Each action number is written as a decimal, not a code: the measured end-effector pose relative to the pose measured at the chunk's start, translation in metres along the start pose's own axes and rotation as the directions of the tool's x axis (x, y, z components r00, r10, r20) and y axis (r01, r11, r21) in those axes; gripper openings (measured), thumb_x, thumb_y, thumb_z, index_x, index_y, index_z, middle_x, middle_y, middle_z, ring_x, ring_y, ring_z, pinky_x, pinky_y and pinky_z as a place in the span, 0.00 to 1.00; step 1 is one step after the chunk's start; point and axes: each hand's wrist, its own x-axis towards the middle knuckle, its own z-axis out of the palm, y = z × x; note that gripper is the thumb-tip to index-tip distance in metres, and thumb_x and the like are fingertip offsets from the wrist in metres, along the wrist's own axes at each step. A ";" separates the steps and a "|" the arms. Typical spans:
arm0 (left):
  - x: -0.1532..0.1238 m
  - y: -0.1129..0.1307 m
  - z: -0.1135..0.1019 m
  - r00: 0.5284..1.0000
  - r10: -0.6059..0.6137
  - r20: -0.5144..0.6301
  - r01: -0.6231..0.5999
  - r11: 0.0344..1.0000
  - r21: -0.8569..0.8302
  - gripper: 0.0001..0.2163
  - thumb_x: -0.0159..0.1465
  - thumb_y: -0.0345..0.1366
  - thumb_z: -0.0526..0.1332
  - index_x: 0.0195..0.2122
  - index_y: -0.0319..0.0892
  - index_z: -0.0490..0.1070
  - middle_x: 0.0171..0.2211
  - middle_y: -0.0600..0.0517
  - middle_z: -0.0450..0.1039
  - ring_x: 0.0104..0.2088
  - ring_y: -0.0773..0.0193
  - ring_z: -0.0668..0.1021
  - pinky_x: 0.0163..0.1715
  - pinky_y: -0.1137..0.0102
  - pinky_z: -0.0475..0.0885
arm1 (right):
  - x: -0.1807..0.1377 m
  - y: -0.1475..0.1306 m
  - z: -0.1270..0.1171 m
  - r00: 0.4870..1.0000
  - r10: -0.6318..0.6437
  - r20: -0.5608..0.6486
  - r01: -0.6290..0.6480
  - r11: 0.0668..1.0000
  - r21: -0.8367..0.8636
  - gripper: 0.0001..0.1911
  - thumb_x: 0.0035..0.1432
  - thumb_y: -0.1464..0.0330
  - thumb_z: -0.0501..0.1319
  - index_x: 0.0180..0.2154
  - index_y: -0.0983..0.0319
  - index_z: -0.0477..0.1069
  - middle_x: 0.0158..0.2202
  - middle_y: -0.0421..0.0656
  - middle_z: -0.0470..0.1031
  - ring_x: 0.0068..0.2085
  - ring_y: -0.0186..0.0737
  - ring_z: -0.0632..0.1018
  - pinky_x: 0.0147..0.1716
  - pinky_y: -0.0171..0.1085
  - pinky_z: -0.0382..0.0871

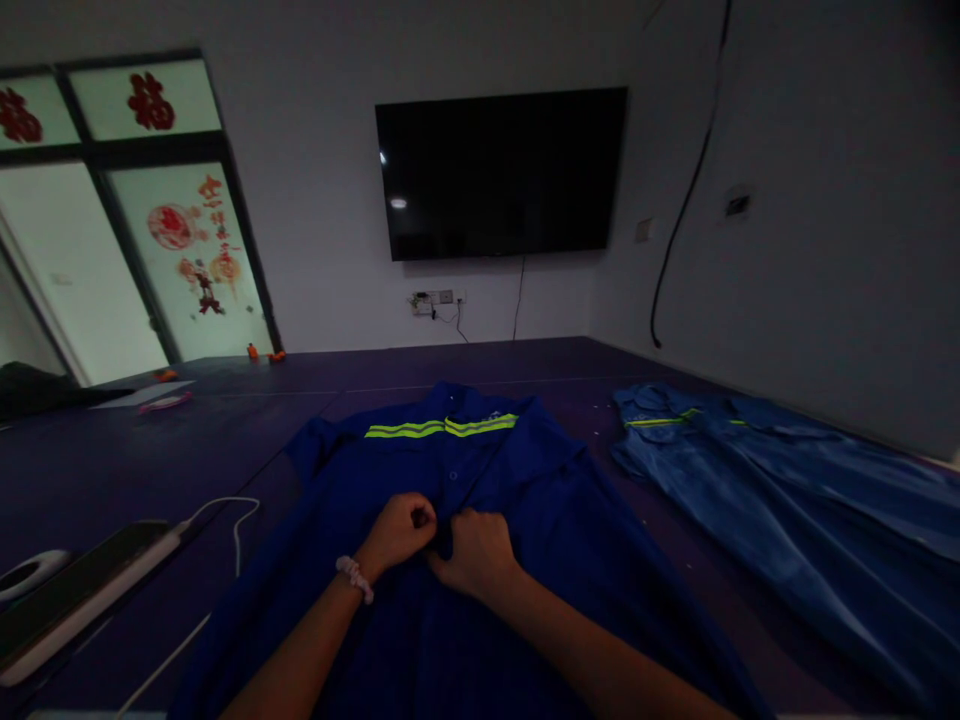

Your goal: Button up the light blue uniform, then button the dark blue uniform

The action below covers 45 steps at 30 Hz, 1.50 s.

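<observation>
A dark blue work shirt [517, 460] with yellow-green reflective stripes across the chest lies spread out in front of me, its collar away from me. My left hand [401, 532], with a pale scrunchie [354, 578] on its wrist, is pinched on the front placket. Close beside it, my right hand [480, 550] has its fingers bent onto the same placket. A button [453, 477] shows higher up the front. The fingertips and the bit of cloth between them are mostly hidden.
On the purple table [247, 430], a lighter blue garment [750, 500] lies at right. A phone [82, 590] on a white power bank or case, a white cable [238, 540] and a white round object [34, 573] are at left. Small orange items [276, 356] sit far back.
</observation>
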 end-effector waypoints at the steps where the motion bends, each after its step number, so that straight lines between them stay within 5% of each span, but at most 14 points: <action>1: -0.001 0.001 0.000 1.000 0.002 0.023 -0.003 0.998 0.057 0.06 0.48 0.29 0.55 0.23 0.37 0.71 0.21 0.54 0.69 0.23 0.69 0.69 0.25 0.74 0.61 | 0.001 0.000 0.000 1.000 0.001 0.004 -0.001 1.000 -0.004 0.24 0.49 0.52 0.54 0.32 0.66 0.75 0.34 0.55 0.76 0.35 0.53 0.76 0.32 0.41 0.63; 6: -0.004 0.005 -0.003 0.998 0.021 0.061 -0.035 0.972 0.231 0.07 0.50 0.34 0.59 0.28 0.38 0.73 0.23 0.53 0.69 0.24 0.67 0.69 0.24 0.74 0.60 | 0.003 0.015 0.003 1.000 -0.009 0.014 0.007 0.996 0.087 0.14 0.47 0.61 0.56 0.31 0.63 0.75 0.32 0.50 0.77 0.34 0.46 0.76 0.28 0.36 0.60; 12: -0.005 0.012 -0.002 0.992 0.063 0.112 -0.094 0.948 0.304 0.05 0.50 0.33 0.61 0.28 0.40 0.72 0.27 0.52 0.71 0.28 0.66 0.71 0.27 0.73 0.61 | 0.011 0.036 0.012 1.000 -0.009 0.010 0.004 0.907 0.422 0.03 0.41 0.72 0.57 0.22 0.62 0.70 0.21 0.38 0.72 0.23 0.32 0.70 0.21 0.30 0.51; 19: -0.004 0.009 -0.001 0.993 0.087 0.082 -0.086 0.996 -0.016 0.06 0.52 0.33 0.57 0.25 0.39 0.72 0.27 0.51 0.74 0.29 0.66 0.73 0.31 0.73 0.65 | 0.023 0.045 0.028 0.999 0.007 -0.053 0.037 0.637 0.770 0.03 0.40 0.75 0.56 0.19 0.64 0.67 0.16 0.35 0.65 0.21 0.29 0.65 0.21 0.28 0.53; 24: -0.003 0.007 0.001 0.998 -0.003 0.056 0.014 0.982 -0.191 0.08 0.52 0.38 0.59 0.26 0.38 0.72 0.24 0.51 0.73 0.26 0.66 0.72 0.28 0.73 0.66 | 0.026 0.046 0.031 0.999 0.022 -0.039 0.025 0.470 0.882 0.03 0.40 0.72 0.58 0.21 0.64 0.70 0.18 0.36 0.68 0.22 0.30 0.66 0.21 0.28 0.55; 40: -0.005 0.013 0.002 0.998 0.020 -0.065 -0.027 0.993 -0.114 0.07 0.53 0.37 0.59 0.26 0.39 0.73 0.26 0.50 0.75 0.29 0.64 0.75 0.31 0.71 0.68 | 0.028 0.045 0.023 0.999 -0.006 0.042 -0.033 0.525 0.851 0.10 0.47 0.74 0.52 0.27 0.65 0.73 0.21 0.38 0.73 0.23 0.31 0.71 0.24 0.29 0.61; 45: -0.006 0.014 0.004 0.993 0.046 -0.106 -0.054 0.995 -0.081 0.07 0.53 0.36 0.58 0.26 0.39 0.73 0.26 0.50 0.75 0.29 0.64 0.75 0.31 0.71 0.69 | 0.027 0.046 0.024 0.997 -0.069 -0.021 0.055 0.543 0.838 0.08 0.47 0.75 0.54 0.27 0.65 0.72 0.23 0.38 0.73 0.25 0.31 0.72 0.26 0.29 0.62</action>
